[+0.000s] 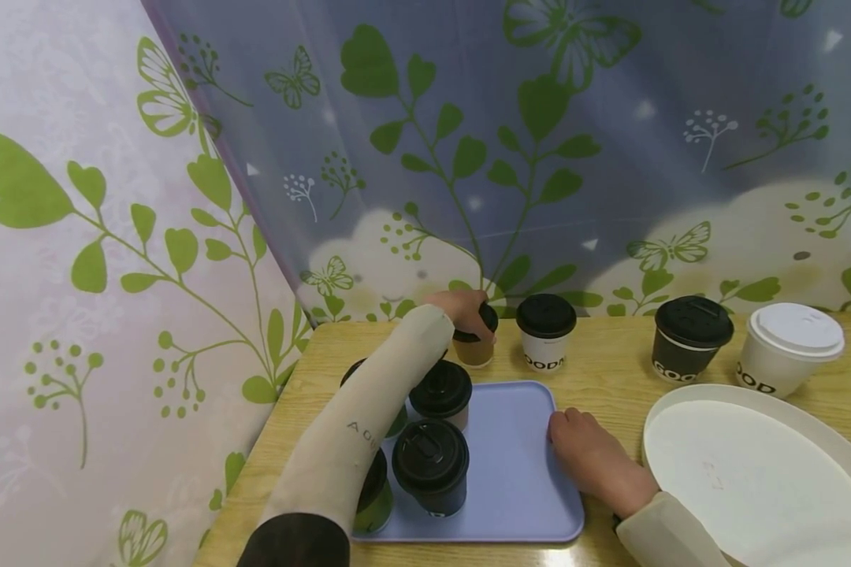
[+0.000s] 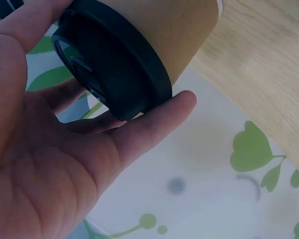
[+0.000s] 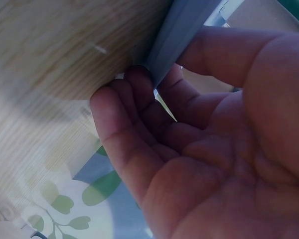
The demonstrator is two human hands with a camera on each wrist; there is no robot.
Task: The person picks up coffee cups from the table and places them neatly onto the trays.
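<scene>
My left hand [image 1: 466, 312] reaches to the back of the table and grips a brown paper cup [image 1: 474, 353] by its black lid. In the left wrist view the thumb and fingers sit around that lid [image 2: 114, 59]. My right hand [image 1: 596, 457] holds the right edge of a lavender tray [image 1: 514, 480], fingers curled at the rim, as the right wrist view also shows. On the tray's left part stand a dark cup [image 1: 432, 468], a pinkish-brown cup [image 1: 443, 394] and green cups [image 1: 374, 508], all black-lidded; my left sleeve partly covers them.
Right of the brown cup stands a white cup with a black lid [image 1: 544, 335]. Farther right are a black cup [image 1: 689, 342] and a white-lidded cup [image 1: 787, 354], behind a round white tray [image 1: 759, 472]. A patterned curtain [image 1: 432, 157] hangs along the table's back edge.
</scene>
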